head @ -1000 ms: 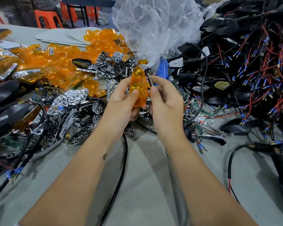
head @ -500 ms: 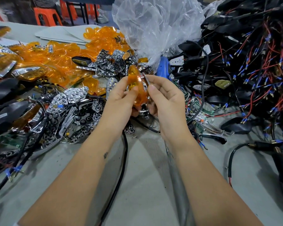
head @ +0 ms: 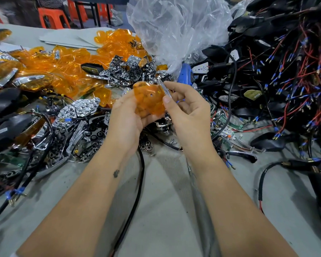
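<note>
Head view: over a grey desk (head: 165, 210) with parts heaped left, right and beyond the amber lens (head: 148, 101), the left hand (head: 126, 123) grips it and the right hand (head: 189, 112) pinches its edge.

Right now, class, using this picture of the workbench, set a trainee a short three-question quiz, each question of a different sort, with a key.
1. True or false: only one hand holds the orange cover.
2. What lies to the right of the right hand? A. stacked plates B. a tangle of red and black wires C. folded cloth
3. Fill in: behind the hands stands a crumpled clear plastic ____.
Key: 1. False; the left hand cups it and the right hand pinches its edge. 2. B. 3. bag.
</note>
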Demonstrator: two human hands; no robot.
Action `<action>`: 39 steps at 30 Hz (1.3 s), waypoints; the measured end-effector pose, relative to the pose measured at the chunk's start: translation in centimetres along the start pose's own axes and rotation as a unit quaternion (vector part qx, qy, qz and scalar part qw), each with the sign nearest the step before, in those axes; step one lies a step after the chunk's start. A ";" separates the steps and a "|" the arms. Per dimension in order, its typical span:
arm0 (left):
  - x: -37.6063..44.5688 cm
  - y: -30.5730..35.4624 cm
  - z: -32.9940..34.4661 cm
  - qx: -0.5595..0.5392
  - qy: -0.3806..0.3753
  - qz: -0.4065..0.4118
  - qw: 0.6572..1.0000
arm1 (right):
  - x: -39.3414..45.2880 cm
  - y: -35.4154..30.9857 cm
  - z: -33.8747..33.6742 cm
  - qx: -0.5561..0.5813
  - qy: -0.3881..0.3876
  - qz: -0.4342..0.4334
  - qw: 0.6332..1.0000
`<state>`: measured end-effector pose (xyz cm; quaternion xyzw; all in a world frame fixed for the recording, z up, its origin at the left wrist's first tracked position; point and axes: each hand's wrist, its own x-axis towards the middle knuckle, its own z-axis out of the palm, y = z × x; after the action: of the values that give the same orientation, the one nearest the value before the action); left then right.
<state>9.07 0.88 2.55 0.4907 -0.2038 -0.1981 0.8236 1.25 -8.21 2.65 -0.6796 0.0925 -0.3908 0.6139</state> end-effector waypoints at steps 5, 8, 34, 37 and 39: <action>-0.2 -0.1 0.2 -0.032 -0.021 -0.055 0.998 | 0.2 0.8 0.3 -0.055 0.038 -0.009 0.998; -0.3 -0.5 0.5 -0.029 -0.027 -0.082 0.996 | -0.2 1.4 0.9 -0.125 0.038 -0.043 0.991; -0.5 -1.1 0.7 0.057 -0.038 -0.026 0.997 | -0.3 1.9 0.2 -0.244 0.084 -0.150 0.955; -0.4 -0.9 0.6 0.042 -0.023 -0.016 0.999 | -0.2 2.0 -0.1 -0.250 0.073 -0.157 0.953; -0.4 -0.8 0.5 0.044 -0.023 0.002 0.999 | -0.3 2.0 -0.2 -0.265 0.061 -0.163 0.948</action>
<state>8.40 0.37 1.99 0.5210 -0.2321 -0.1988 0.7970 1.69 -8.65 0.69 -0.7986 0.1181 -0.4875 0.3327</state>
